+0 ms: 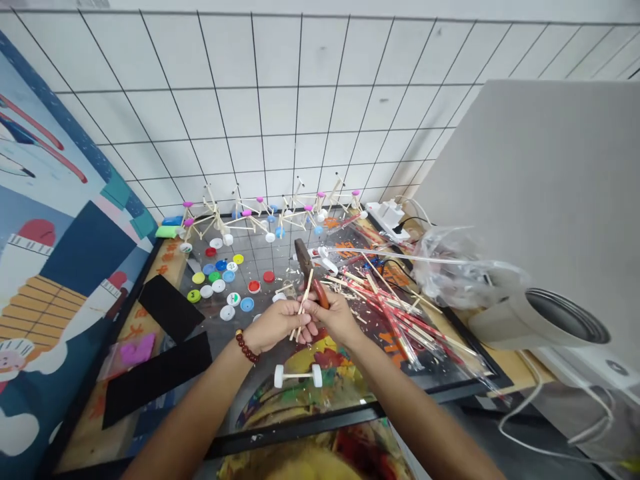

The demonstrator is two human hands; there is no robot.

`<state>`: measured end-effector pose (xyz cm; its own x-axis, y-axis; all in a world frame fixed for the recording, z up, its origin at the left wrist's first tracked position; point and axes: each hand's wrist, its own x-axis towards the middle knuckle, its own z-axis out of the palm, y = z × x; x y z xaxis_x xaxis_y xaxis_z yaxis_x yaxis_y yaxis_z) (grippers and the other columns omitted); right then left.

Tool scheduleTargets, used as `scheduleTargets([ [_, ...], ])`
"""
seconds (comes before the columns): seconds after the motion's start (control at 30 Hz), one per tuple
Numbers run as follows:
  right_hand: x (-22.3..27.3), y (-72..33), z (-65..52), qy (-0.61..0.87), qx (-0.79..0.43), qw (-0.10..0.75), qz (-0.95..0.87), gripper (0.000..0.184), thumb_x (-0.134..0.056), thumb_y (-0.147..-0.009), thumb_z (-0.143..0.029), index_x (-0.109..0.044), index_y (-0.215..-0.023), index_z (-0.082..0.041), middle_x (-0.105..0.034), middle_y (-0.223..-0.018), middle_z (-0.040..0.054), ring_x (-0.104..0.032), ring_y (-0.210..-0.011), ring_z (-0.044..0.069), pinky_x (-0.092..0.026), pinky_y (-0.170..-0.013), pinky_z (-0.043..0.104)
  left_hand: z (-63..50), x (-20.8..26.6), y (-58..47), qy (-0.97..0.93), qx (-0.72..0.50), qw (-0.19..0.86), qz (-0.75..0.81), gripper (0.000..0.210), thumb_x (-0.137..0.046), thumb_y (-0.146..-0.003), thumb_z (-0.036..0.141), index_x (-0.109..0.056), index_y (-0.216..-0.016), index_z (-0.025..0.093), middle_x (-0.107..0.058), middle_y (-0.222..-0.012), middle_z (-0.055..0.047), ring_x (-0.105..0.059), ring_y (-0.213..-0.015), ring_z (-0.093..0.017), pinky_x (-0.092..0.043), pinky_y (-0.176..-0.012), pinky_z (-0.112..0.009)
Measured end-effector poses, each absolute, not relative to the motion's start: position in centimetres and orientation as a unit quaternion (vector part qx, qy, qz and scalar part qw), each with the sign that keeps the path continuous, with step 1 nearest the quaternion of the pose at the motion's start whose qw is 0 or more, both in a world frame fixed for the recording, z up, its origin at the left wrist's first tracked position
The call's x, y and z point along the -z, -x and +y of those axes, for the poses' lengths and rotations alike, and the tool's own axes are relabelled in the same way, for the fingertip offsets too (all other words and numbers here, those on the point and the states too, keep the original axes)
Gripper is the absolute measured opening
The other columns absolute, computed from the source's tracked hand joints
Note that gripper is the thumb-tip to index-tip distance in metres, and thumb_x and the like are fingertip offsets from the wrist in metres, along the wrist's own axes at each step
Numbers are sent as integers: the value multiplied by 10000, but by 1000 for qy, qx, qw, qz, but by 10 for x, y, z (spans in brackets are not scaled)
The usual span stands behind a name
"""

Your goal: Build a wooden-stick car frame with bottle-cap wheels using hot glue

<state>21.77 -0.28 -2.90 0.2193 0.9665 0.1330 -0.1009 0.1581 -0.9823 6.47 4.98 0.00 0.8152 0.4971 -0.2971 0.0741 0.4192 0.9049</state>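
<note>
My left hand (278,323), with a beaded bracelet on the wrist, is closed on pale wooden sticks (306,293) that point up and slightly right. Beside it, my right hand (334,317) grips pliers (321,291) with a reddish-brown handle and a dark metal head pointing away from me. The two hands nearly touch, and the fingers partly hide the sticks' lower portion. Just below the hands lies a wheel axle (299,376), a short stick with a white cap on each end. A glue gun (325,259) lies behind the pliers, partly covered.
Colourful bottle caps (219,286) lie to the left, near black sheets (173,307). Stick models (215,217) line the wall. Loose chopsticks and red wrappers (395,310) spread at right, near a plastic bag (445,263), a power strip (390,217) and a grey cylindrical container (510,320).
</note>
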Motion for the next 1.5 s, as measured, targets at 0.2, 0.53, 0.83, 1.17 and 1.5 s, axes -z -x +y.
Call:
scheduleTargets([
  [0.2,36,-214,0,469,-433,625,-450,305,-799,-687,-458,-661,-668,-186,-631,-818,30,-550,-605,119,-493,-522,258,48,11,-62,-519,-136,798,275,387,-814,-684,453,-726,-789,92,-729,-790,-131,-692,-674,-168,-549,-698,-298],
  [0.53,43,-218,1,467,-379,632,-489,345,-880,-570,-424,-741,-796,-204,-631,-888,27,-611,-849,193,-524,-828,361,43,15,-59,-430,-291,801,297,255,-843,-680,251,-721,-818,74,-737,-751,-123,-702,-667,-188,-571,-683,-308],
  [0.83,47,-216,-3,473,-257,605,-586,626,-904,-519,-467,-733,-1066,-212,-581,-1066,58,-598,-1002,232,-531,-883,366,42,11,-57,-312,-418,794,312,96,-695,-813,103,-663,-903,113,-754,-857,-90,-731,-799,-171,-579,-840,-327],
  [1.17,47,-217,-5,488,-241,587,-599,409,-797,-698,-492,-745,-1003,-224,-607,-1088,76,-591,-1046,244,-467,-958,398,40,15,-59,-340,-446,767,311,260,-771,-732,150,-677,-973,121,-733,-769,-57,-676,-645,-126,-545,-651,-242],
  [1.5,38,-232,-16,502,-345,508,-609,267,-718,-773,-470,-705,-719,-209,-584,-1041,56,-565,-1069,248,-389,-1000,419,62,6,-42,-417,-460,720,311,309,-791,-665,137,-697,-957,102,-718,-797,-70,-627,-588,-106,-478,-532,-202],
])
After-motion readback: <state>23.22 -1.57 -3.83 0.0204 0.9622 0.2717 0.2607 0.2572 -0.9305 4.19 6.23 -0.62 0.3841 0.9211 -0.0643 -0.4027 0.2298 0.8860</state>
